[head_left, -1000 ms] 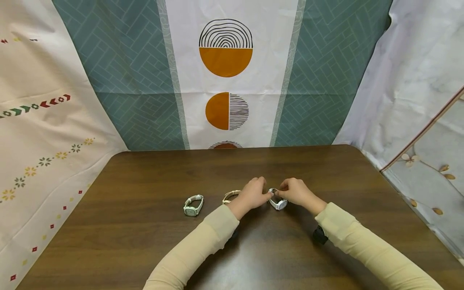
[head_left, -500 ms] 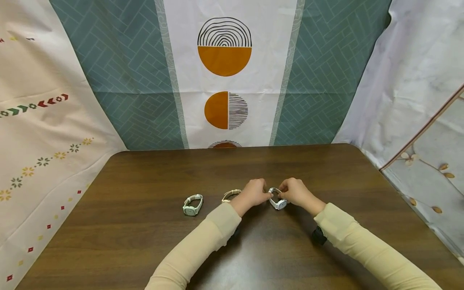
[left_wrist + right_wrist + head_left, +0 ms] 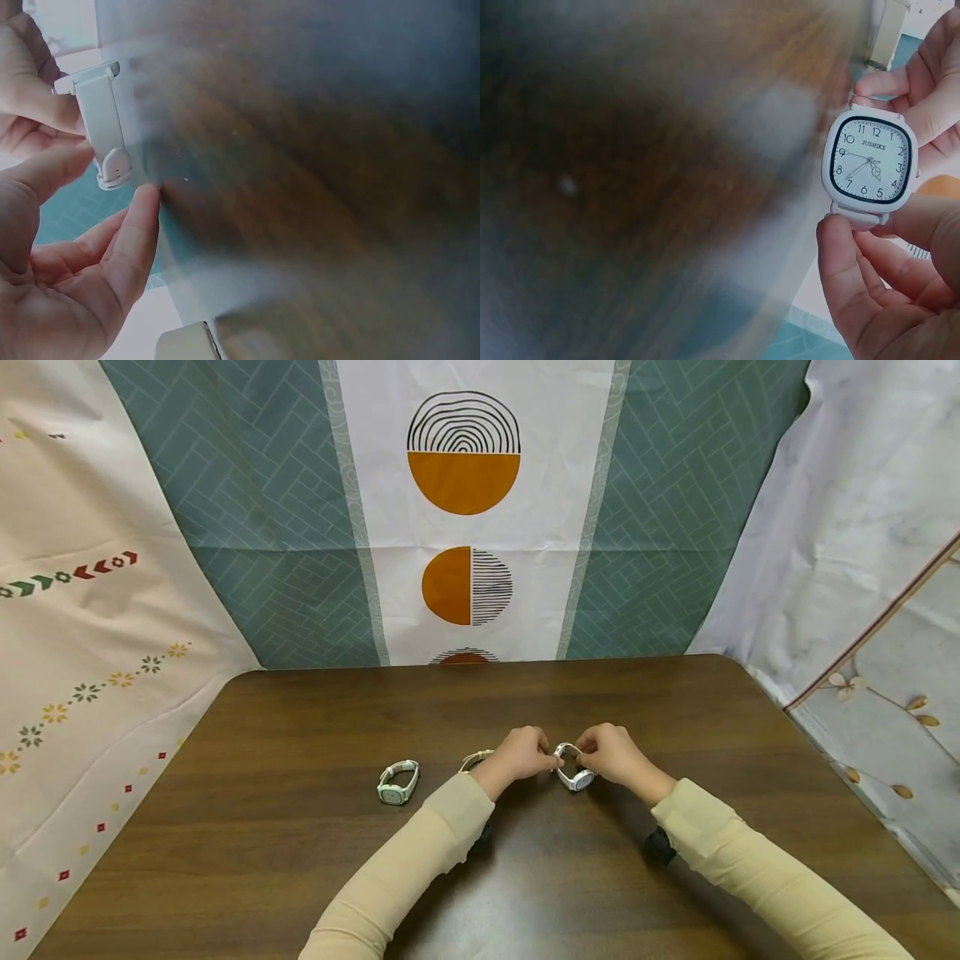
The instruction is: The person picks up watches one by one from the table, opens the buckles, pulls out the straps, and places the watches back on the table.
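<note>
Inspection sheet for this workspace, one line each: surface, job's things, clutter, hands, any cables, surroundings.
Surface: brown wood-grain table, with a light sheen near the front.
Job's things: white watch, square-cornered dial marked JUSHIKE, between the hands; whether it rests on the table, cannot tell.
Clutter: pale green watch to the left; cream watch, partly hidden by the left arm.
Left hand: thumb at the strap, fingers relaxed.
Right hand: pinches the white watch beside its dial.
Cables: nothing seen.
Surroundings: teal-and-white hanging behind; patterned cloths at both sides.
</note>
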{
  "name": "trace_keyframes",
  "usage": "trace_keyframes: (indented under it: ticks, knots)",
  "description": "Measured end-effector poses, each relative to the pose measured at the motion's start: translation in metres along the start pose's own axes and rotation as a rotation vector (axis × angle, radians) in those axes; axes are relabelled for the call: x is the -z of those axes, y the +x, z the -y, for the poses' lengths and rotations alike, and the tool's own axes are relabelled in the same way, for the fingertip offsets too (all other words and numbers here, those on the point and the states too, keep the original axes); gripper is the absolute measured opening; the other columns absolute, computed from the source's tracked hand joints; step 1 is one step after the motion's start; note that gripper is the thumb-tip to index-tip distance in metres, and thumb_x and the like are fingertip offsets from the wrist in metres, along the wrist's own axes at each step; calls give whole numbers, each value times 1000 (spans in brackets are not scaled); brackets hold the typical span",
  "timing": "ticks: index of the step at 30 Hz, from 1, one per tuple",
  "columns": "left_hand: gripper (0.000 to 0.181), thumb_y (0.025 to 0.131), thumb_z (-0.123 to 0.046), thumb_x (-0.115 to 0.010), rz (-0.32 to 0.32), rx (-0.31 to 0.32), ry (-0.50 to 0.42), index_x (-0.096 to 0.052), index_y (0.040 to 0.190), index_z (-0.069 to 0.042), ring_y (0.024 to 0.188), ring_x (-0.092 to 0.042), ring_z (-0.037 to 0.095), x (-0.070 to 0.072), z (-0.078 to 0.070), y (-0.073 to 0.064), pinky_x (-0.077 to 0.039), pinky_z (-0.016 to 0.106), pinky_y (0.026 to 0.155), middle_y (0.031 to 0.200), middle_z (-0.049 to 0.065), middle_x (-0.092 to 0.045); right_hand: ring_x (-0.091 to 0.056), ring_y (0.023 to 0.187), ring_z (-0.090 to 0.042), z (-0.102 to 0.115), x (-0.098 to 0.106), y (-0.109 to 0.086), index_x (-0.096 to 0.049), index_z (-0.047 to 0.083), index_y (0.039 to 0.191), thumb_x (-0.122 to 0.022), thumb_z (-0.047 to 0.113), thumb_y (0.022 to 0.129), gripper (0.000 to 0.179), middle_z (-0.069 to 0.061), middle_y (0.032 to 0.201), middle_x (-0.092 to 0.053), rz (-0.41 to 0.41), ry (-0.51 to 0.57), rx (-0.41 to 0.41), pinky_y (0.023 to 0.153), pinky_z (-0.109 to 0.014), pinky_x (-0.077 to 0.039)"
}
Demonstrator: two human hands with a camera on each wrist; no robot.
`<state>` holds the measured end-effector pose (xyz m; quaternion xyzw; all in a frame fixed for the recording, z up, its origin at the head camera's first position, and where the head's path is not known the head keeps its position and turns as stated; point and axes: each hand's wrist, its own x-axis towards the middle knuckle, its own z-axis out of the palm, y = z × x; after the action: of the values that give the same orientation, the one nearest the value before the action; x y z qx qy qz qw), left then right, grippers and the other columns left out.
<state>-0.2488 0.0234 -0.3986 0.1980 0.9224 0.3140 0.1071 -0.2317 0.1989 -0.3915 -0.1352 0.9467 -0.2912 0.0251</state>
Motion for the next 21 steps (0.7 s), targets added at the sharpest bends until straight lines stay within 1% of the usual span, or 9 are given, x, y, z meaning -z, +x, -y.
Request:
trace_keyframes:
  ticks: [2, 3, 5, 8, 10, 13, 15, 18, 21]
  knots:
    - [32, 83, -25, -73, -1, -7, -21, -67, 99, 3, 73, -60, 15, 1, 1, -1, -48, 23, 63, 87, 10, -69, -62, 67, -16, 1, 2, -1, -70, -4, 85, -66, -1, 78, 9, -10, 75, -70, -24, -1, 3, 56, -27, -49]
    - [32, 83, -24, -73, 4, -8, -48, -67, 99, 3, 70, -60, 14, 2, 1, -1, -48, 23, 62, 85, 10, -69, -61, 66, -15, 2, 3, -1, -71, -4, 85, -66, -1, 77, 9, -10, 74, -70, -35, 2, 5, 56, -27, -48]
    - [29, 83, -23, -72, 17, -5, -109, -67, 98, 2, 64, -58, 11, 4, 3, -2, -47, 21, 58, 80, 8, -68, -60, 65, -14, 3, 4, -2, -71, -4, 85, -66, 0, 77, 10, -9, 73, -70, -59, 13, 6, 56, -26, -47]
    - [25, 84, -20, -71, 38, 5, -230, -67, 96, 3, 55, -55, 8, 7, 4, -3, -45, 19, 53, 72, 6, -66, -60, 65, -14, 4, 5, -3, -71, -5, 87, -65, 1, 78, 13, -10, 74, -70, -87, 32, 16, 56, -26, -47]
    - [24, 85, -17, -71, 46, 10, -295, -66, 95, 3, 54, -54, 7, 10, 4, -3, -46, 18, 53, 71, 7, -65, -61, 66, -15, 5, 6, -3, -71, -6, 89, -64, 2, 78, 15, -11, 75, -70, -107, 51, 18, 56, -26, -48]
    - [24, 85, -14, -70, 54, 14, -381, -64, 97, 6, 57, -58, 9, 15, 4, -4, -51, 20, 56, 73, 10, -66, -62, 67, -16, 6, 6, -3, -71, -6, 92, -64, 3, 79, 17, -12, 78, -71, -143, 70, 14, 57, -26, -49]
    - [24, 86, -13, -69, 51, 24, -428, -64, 99, 7, 62, -63, 12, 17, 4, -5, -55, 24, 61, 78, 13, -67, -63, 68, -16, 7, 6, -3, -71, -5, 92, -65, 3, 79, 17, -12, 79, -71, -171, 86, 8, 58, -26, -49]
    - [24, 88, -12, -67, 39, 38, -495, -63, 101, 8, 71, -68, 22, 21, 3, -5, -57, 29, 66, 84, 18, -68, -64, 69, -18, 9, 5, -2, -71, -6, 93, -65, 2, 79, 17, -15, 81, -71, -207, 118, 9, 58, -26, -49]
    - [24, 89, -11, -65, 23, 41, -553, -62, 102, 9, 77, -70, 29, 24, 2, -5, -57, 32, 69, 89, 22, -68, -66, 71, -22, 13, 5, -2, -71, -7, 94, -65, 1, 80, 18, -17, 83, -72, -241, 152, 3, 57, -25, -49]
